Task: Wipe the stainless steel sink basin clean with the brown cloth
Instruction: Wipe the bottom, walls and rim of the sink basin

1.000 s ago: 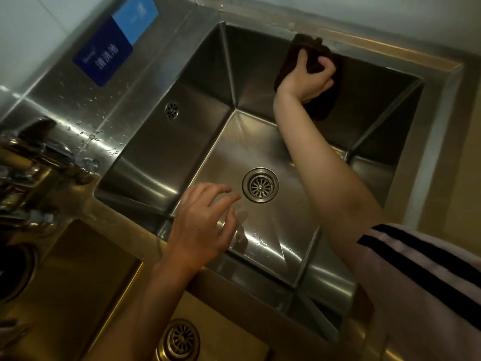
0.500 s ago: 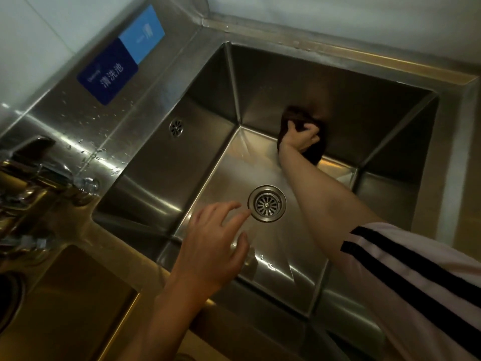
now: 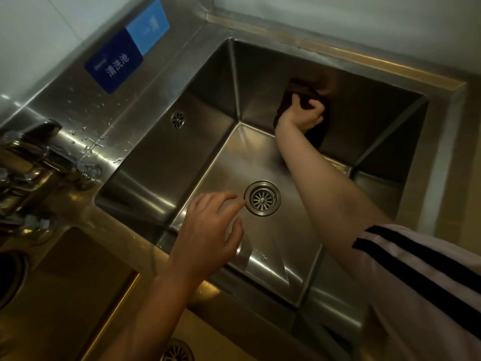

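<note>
The stainless steel sink basin [image 3: 260, 56] fills the middle of the head view, with a round drain strainer [image 3: 263, 198] in its floor. My right hand [image 3: 302, 114] grips the dark brown cloth [image 3: 316, 134] and presses it against the far wall of the basin, a little above the floor. Most of the cloth is hidden under the hand. My left hand [image 3: 208, 235] hovers over the near edge of the basin with fingers spread and relaxed, holding nothing, its fingertips close to the drain.
A small overflow grille [image 3: 177, 119] sits in the left wall. A blue sign [image 3: 125, 48] is on the wet backsplash. A tap [image 3: 28, 162] stands at the left, beside a second basin [image 3: 78, 295] with its own drain [image 3: 177, 351].
My right hand swept the cloth down the far wall from the rim to near the floor, then back up a little. The left hand stayed hovering near the drain.
</note>
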Demonstrator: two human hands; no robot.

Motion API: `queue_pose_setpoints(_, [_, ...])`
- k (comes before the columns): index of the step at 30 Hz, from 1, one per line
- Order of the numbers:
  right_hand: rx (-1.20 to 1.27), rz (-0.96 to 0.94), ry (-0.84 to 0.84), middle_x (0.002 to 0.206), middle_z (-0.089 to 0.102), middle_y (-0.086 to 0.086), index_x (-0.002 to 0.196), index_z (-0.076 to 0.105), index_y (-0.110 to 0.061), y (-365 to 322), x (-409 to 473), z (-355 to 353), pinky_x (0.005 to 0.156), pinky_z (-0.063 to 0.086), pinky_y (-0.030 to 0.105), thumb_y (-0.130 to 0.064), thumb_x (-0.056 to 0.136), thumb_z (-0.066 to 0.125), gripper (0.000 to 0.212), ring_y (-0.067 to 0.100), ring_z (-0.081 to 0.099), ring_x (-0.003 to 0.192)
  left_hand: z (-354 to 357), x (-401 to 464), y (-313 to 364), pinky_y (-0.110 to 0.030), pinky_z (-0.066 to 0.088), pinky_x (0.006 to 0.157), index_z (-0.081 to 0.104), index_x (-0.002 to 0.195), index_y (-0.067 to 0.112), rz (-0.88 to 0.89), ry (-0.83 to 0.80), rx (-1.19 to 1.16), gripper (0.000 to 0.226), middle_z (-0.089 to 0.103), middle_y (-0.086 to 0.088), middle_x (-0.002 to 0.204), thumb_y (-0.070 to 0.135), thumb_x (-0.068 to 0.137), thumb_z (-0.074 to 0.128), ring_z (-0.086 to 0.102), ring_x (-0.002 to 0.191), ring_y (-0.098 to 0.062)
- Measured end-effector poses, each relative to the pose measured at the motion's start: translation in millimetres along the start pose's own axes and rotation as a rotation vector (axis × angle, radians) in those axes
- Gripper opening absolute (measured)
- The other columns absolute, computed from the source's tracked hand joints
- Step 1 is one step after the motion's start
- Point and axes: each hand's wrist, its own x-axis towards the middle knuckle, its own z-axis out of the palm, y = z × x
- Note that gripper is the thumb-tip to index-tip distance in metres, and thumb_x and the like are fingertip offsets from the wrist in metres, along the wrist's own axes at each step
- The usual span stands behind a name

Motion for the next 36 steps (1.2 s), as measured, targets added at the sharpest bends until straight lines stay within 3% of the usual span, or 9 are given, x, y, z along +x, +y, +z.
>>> queue_pose_setpoints(8, [0.137, -0.082, -0.104, 0.13, 0.045, 0.008, 0.108, 0.055, -0.015, -50, -30, 14, 0.085, 0.053, 0.036, -0.018, 0.081, 0.074, 0.033, 0.03, 0.053, 0.114, -4, 1, 4, -0.046, 0.044, 0.093, 0.064, 0.119, 0.011, -0.097, 0.014, 0.006, 0.036, 0.062, -0.005, 0.116, 0.022, 0.087, 0.052, 0.055, 0.11, -0.021])
queue_pose_setpoints(16, [-0.103, 0.166, -0.1, 0.13, 0.045, 0.01, 0.113, 0.055, -0.011, 33, 9, 7, 0.087, 0.045, 0.033, -0.016, 0.078, 0.077, 0.041, 0.032, 0.054, 0.112, -1, 0, 0, -0.045, 0.042, 0.097, 0.063, 0.12, 0.013, -0.05, 0.054, 0.027, 0.038, 0.061, -0.005, 0.119, 0.027, 0.088, 0.048, 0.052, 0.114, -0.02])
queue_pose_setpoints(23, [-0.206, 0.078, -0.045, 0.125, 0.047, 0.009, 0.107, 0.054, -0.012, 81, 25, 2, 0.093, 0.036, 0.034, -0.022, 0.074, 0.079, 0.043, 0.031, 0.05, 0.113, 1, 2, -2, -0.042, 0.041, 0.099, 0.056, 0.131, 0.014, -0.005, 0.098, 0.031, 0.045, 0.058, -0.006, 0.124, 0.025, 0.088, 0.052, 0.051, 0.116, -0.02])
queue_pose_setpoints(31, [-0.094, -0.11, 0.005, 0.123, 0.049, 0.007, 0.101, 0.056, -0.011, 30, -5, 23, 0.095, 0.045, 0.04, -0.017, 0.076, 0.078, 0.034, 0.03, 0.052, 0.112, 2, 1, -1, -0.042, 0.044, 0.097, 0.055, 0.132, 0.013, -0.025, 0.103, 0.013, 0.047, 0.059, -0.007, 0.123, 0.023, 0.087, 0.052, 0.053, 0.114, -0.019])
queue_pose_setpoints(36, [0.096, -0.074, -0.088, 0.127, 0.045, 0.007, 0.099, 0.05, -0.019, -26, -33, 37, 0.092, 0.047, 0.038, -0.017, 0.079, 0.076, 0.033, 0.031, 0.051, 0.116, -4, 2, 2, -0.044, 0.043, 0.097, 0.052, 0.134, 0.013, -0.036, 0.088, -0.002, 0.048, 0.057, -0.007, 0.125, 0.022, 0.087, 0.051, 0.052, 0.116, -0.02])
